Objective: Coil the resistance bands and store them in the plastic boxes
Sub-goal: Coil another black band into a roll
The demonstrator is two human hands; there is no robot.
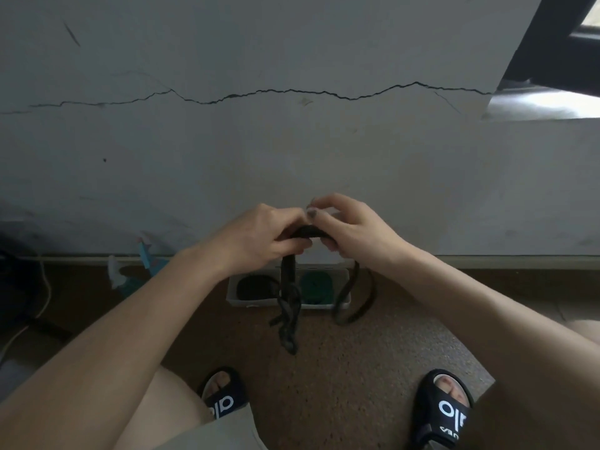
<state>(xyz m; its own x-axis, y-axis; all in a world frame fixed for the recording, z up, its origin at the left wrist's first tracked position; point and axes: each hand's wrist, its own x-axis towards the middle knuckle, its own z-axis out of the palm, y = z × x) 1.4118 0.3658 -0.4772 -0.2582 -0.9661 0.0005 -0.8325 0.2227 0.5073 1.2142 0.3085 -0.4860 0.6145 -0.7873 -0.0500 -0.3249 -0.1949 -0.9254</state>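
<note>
Both hands meet in front of a cracked grey wall (292,141), working a dark resistance band (306,232) between them. The left hand (259,235) has its fingers curled round the band's coiled part, and the right hand (350,228) pinches the same coil from the other side, thumb and fingers closed on it. From the left hand a tangled length of the band (287,306) hangs straight down, ending in a knotted clump above the brown floor (341,368). From under the right hand a loop (355,303) droops down to the right.

Farther off, on the floor against the wall's foot, stands a white plastic box (344,302) with two compartments: the left one holds a dark coiled band (255,287), the right one a green coiled band (316,287). Left of the box lies some blue and white packaging (146,264), blurred. A pale cable (45,297) runs along the far left. Nearest the camera, two feet in black slides (448,407) rest on the floor.
</note>
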